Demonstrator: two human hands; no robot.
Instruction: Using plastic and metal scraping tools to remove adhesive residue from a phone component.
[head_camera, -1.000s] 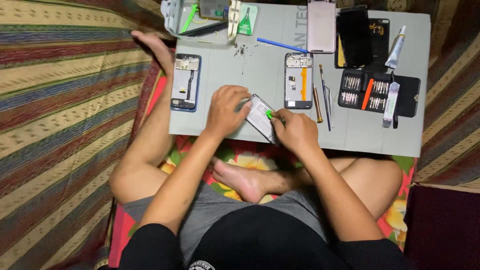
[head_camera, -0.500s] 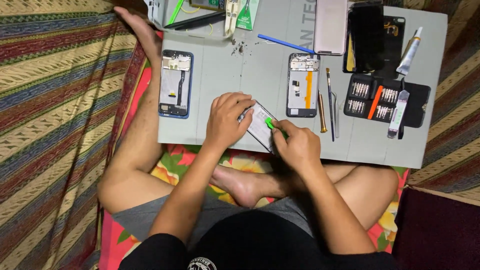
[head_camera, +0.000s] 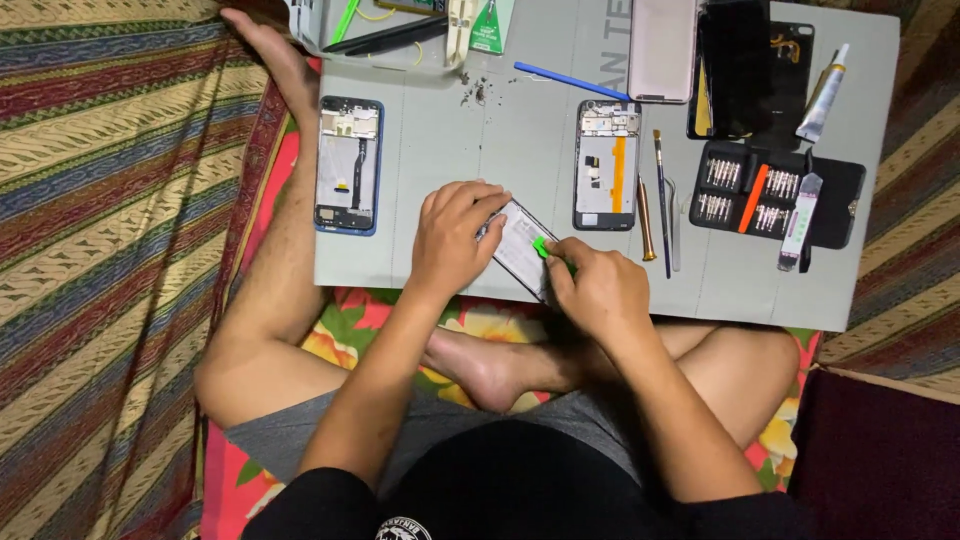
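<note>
Grey work mat (head_camera: 500, 150): flat, matte, rectangular, lying across my crossed legs over a striped woven cloth (head_camera: 100, 200).

Phone panel (head_camera: 522, 247): thin, pale, glossy rectangle, lying diagonally at the near edge of the mat, between my two hands.

My left hand (head_camera: 452, 238): fingers curled down over the panel's upper left end, pressing it to the mat.

My right hand (head_camera: 598, 290): closed in a narrow pinch on a small green plastic pick (head_camera: 541, 247), whose tip touches the panel's right edge.

Opened phone with blue frame (head_camera: 348, 164): rounded corners, bare metal interior, flat on the left part of the mat, well apart from my hands.

Second opened phone (head_camera: 607, 164): orange strip down its middle, just beyond my right hand.

Screwdriver bit set (head_camera: 775, 195): black case, rows of small metal bits, orange bar across it, on the right of the mat.

Blue plastic pry stick (head_camera: 570, 82): slim, lying at a slant near the far edge.

Thin brush and tweezers (head_camera: 662, 205): lying side by side between the second phone and the bit set.
</note>
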